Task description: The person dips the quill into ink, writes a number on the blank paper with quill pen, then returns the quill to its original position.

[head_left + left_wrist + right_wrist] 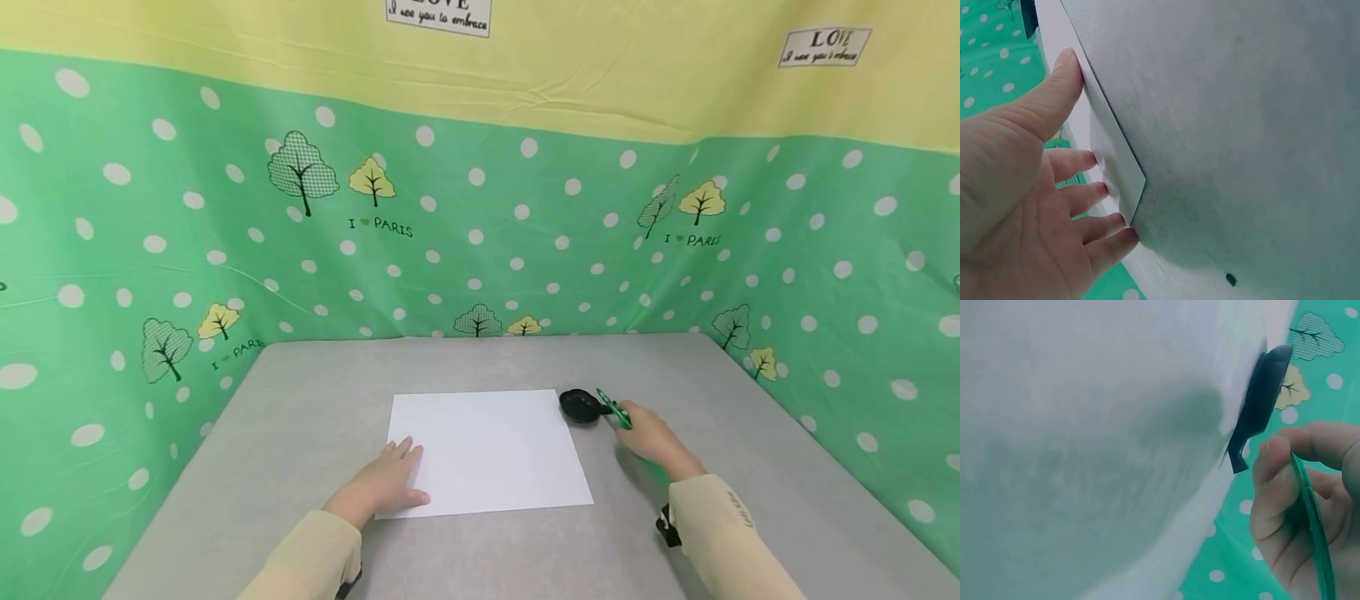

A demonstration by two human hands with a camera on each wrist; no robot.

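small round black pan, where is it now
In the head view, the small round black pan sits right of centre, between the rectangular white paper and the slim green pen in the right hand.

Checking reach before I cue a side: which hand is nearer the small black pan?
Right. The right hand, holding a green pen, is beside the small black pan's handle end; the left hand is farther, at the white paper's left side.
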